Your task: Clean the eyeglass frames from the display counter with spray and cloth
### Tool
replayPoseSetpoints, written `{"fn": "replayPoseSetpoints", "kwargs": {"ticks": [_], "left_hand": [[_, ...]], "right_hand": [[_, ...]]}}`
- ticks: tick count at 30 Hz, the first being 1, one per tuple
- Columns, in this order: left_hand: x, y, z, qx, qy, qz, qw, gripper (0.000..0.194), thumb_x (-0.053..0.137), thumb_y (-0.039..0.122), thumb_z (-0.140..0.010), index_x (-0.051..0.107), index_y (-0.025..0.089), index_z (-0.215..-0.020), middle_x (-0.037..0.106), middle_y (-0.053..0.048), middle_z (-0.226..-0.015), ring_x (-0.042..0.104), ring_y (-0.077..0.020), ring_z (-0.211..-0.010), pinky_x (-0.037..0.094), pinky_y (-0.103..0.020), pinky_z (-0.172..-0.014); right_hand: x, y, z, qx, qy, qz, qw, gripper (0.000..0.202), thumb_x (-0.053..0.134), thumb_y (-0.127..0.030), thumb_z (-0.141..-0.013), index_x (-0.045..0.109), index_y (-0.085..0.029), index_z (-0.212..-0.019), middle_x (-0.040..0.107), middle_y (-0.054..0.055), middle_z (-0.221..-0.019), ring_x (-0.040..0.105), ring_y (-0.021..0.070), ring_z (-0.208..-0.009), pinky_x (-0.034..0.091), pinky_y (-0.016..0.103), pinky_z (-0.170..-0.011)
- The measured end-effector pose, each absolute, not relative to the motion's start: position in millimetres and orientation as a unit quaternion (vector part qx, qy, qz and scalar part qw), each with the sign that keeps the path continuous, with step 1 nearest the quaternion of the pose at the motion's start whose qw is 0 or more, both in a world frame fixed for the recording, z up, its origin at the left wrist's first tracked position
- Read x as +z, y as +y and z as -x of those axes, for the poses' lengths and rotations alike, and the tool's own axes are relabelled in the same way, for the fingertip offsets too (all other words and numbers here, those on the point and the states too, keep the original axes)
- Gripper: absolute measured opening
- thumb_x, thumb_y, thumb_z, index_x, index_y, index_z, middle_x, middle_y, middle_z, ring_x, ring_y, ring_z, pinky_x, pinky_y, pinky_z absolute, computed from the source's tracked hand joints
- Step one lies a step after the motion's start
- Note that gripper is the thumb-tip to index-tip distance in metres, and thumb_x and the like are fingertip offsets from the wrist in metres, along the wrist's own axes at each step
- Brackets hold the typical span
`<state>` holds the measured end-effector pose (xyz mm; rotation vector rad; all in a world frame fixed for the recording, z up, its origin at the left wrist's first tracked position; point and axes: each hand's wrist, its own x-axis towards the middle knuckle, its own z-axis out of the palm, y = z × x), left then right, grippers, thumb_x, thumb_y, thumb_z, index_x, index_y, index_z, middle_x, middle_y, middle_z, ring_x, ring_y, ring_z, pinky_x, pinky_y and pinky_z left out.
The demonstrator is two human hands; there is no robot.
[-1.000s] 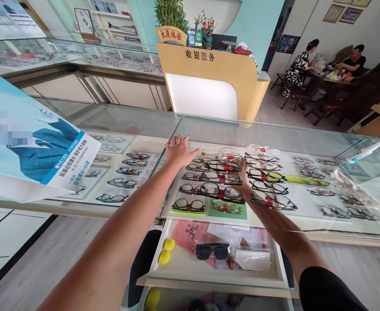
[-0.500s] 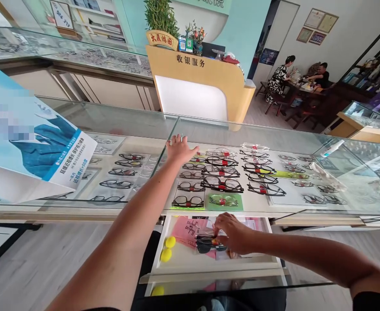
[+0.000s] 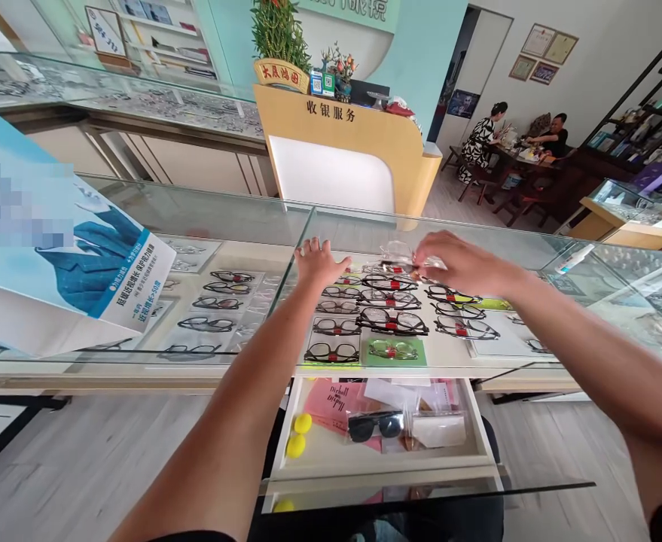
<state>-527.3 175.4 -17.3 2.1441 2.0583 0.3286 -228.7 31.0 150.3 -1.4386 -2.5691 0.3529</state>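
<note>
My left hand (image 3: 318,263) lies with its fingers spread on the glass top of the display case (image 3: 240,226). My right hand (image 3: 455,260) is over the case, thumb and fingers pinched on what looks like a pair of eyeglasses (image 3: 397,254) with a clear outline; its details are hard to make out against the frames below. Under the glass, rows of eyeglasses with red tags (image 3: 392,321) line the shelf, one pair on a green card (image 3: 397,351). Below the counter, a drawer (image 3: 331,468) is pulled out, holding black sunglasses (image 3: 374,426) in a clear bag.
Yellow round objects (image 3: 295,446), pink printed sheets (image 3: 331,403) and a bagged white item (image 3: 437,429) lie in the drawer. A blue-and-white printed board (image 3: 132,301) stands on the counter at left. Beyond are a cashier desk (image 3: 410,173) and two people seated at a table.
My right hand has lifted out of the drawer, moving up and forward over the glass case with the eyeglasses. The bagged sunglasses now show uncovered. My left hand stays put.
</note>
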Motion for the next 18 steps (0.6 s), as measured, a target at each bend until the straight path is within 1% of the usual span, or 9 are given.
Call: {"fn": "replayPoseSetpoints", "kwargs": {"ticks": [2, 3, 4, 7, 11, 15, 18], "left_hand": [[-16.8, 175.6, 529.0, 0.101, 0.684, -0.718, 0.078, 0.104, 0.041, 0.082, -0.105, 0.043, 0.015, -0.184, 0.027, -0.024, -0.198, 0.022, -0.0460, -0.185, 0.023, -0.066, -0.146], [-16.4, 175.8, 529.8, 0.097, 0.683, -0.720, 0.078, 0.104, 0.040, 0.083, -0.106, 0.042, 0.016, -0.185, 0.027, -0.024, -0.199, 0.021, -0.0460, -0.185, 0.023, -0.066, -0.146], [-16.0, 176.0, 530.7, 0.094, 0.681, -0.722, 0.078, 0.104, 0.040, 0.083, -0.106, 0.041, 0.016, -0.185, 0.026, -0.024, -0.199, 0.021, -0.0458, -0.185, 0.023, -0.065, -0.147], [-15.4, 176.8, 532.2, 0.090, 0.682, -0.722, 0.078, 0.103, 0.041, 0.082, -0.106, 0.040, 0.017, -0.186, 0.026, -0.024, -0.199, 0.020, -0.0445, -0.186, 0.023, -0.065, -0.146], [-16.3, 177.2, 532.1, 0.087, 0.686, -0.718, 0.080, 0.104, 0.043, 0.084, -0.106, 0.040, 0.018, -0.186, 0.024, -0.024, -0.199, 0.018, -0.0455, -0.186, 0.023, -0.065, -0.146], [-16.9, 176.4, 531.2, 0.093, 0.687, -0.717, 0.078, 0.102, 0.045, 0.082, -0.107, 0.042, 0.017, -0.185, 0.026, -0.023, -0.199, 0.019, -0.0456, -0.186, 0.022, -0.064, -0.147], [-16.5, 176.4, 530.5, 0.091, 0.687, -0.716, 0.084, 0.103, 0.045, 0.082, -0.107, 0.041, 0.015, -0.185, 0.025, -0.024, -0.199, 0.018, -0.0448, -0.186, 0.022, -0.064, -0.147]], "right_hand": [[139.7, 87.3, 239.7, 0.082, -0.844, 0.530, 0.008, 0.022, 0.066, -0.022, -0.114, 0.084, -0.017, -0.126, 0.079, 0.017, -0.140, 0.062, 0.0375, -0.150, 0.046, 0.052, -0.132], [131.9, 110.5, 246.3, 0.061, -0.832, 0.551, -0.019, 0.024, 0.066, -0.017, -0.113, 0.085, -0.016, -0.128, 0.078, 0.018, -0.144, 0.061, 0.0375, -0.152, 0.044, 0.050, -0.133], [123.5, 129.8, 252.8, 0.043, -0.824, 0.564, -0.041, 0.026, 0.066, -0.016, -0.113, 0.085, -0.016, -0.130, 0.077, 0.019, -0.147, 0.059, 0.0374, -0.154, 0.042, 0.049, -0.135], [98.8, 166.6, 266.8, 0.027, -0.819, 0.570, -0.059, 0.027, 0.064, -0.015, -0.112, 0.085, -0.013, -0.130, 0.075, 0.022, -0.150, 0.057, 0.0394, -0.155, 0.040, 0.051, -0.135], [75.1, 186.3, 269.0, 0.034, -0.828, 0.555, -0.071, 0.026, 0.065, -0.015, -0.110, 0.086, -0.015, -0.126, 0.076, 0.020, -0.149, 0.057, 0.0392, -0.150, 0.041, 0.051, -0.130], [63.4, 194.1, 264.8, 0.043, -0.839, 0.538, -0.070, 0.028, 0.066, -0.018, -0.111, 0.086, -0.017, -0.130, 0.075, 0.019, -0.150, 0.056, 0.0379, -0.151, 0.039, 0.051, -0.132], [60.0, 195.9, 263.9, 0.049, -0.842, 0.533, -0.069, 0.029, 0.066, -0.018, -0.111, 0.085, -0.016, -0.133, 0.074, 0.020, -0.153, 0.055, 0.0386, -0.153, 0.039, 0.051, -0.132]]}}
